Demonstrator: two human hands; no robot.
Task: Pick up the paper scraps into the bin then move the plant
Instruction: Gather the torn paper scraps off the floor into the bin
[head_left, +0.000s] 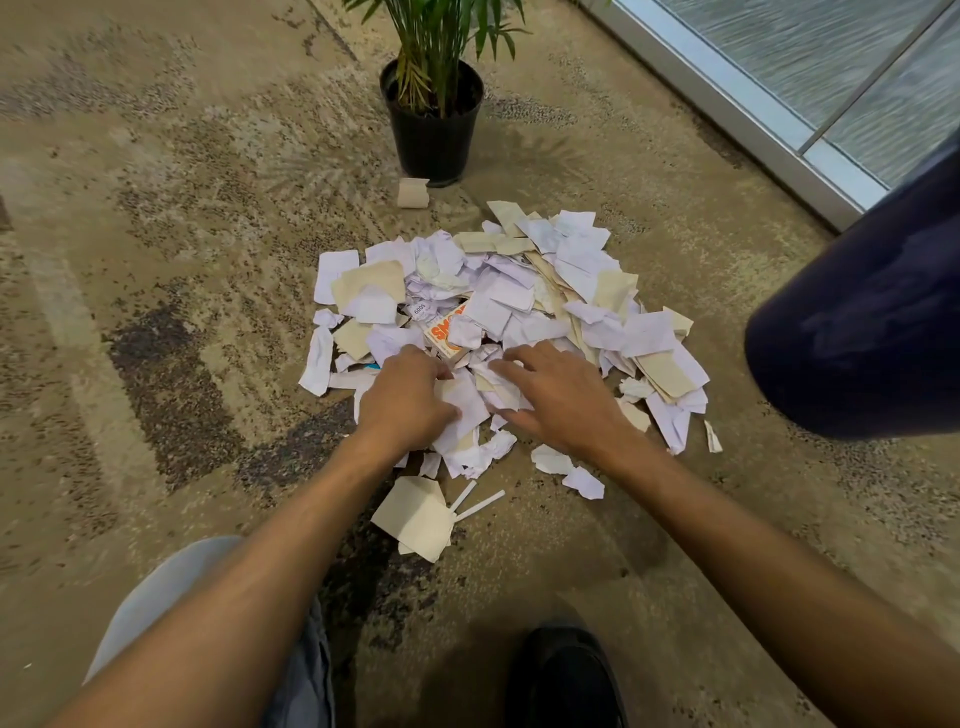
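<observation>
- On the patterned beige carpet (156, 260), centre frame: a heap of paper scraps (519, 301), white and cream pieces, torn and crumpled, overlapping.
- Left hand (410, 397) sits palm down on the near edge of the heap, fingers curled into the scraps, closing on a white piece under the palm.
- Right hand (558, 395) also palm down on the near edge, just beside the left; fingers spread and slightly bent, resting on the paper, not clearly gripping anything.
- Small box with orange lettering (449, 330) is half buried in the heap, just beyond the left hand's fingertips.
- Loose strays nearer the person: a folded cream sheet (415, 517) with two thin white strips (480, 505) beside it, plus a few small white bits near the right wrist.
- One cream scrap (413, 192) lies apart from the heap, right at the base of the pot.
- Potted palm (434, 78) in a black plastic pot stands upright beyond the heap, near it but not touching.
- Dark blue bin (862, 322) at the right edge, tilted, only partly in frame; its opening isn't visible.
- Metal-framed glass panel (810, 67) runs across the top right.
- Bottom edge: a grey-clad knee (156, 597) on the left, a black shoe (563, 675) near centre.
</observation>
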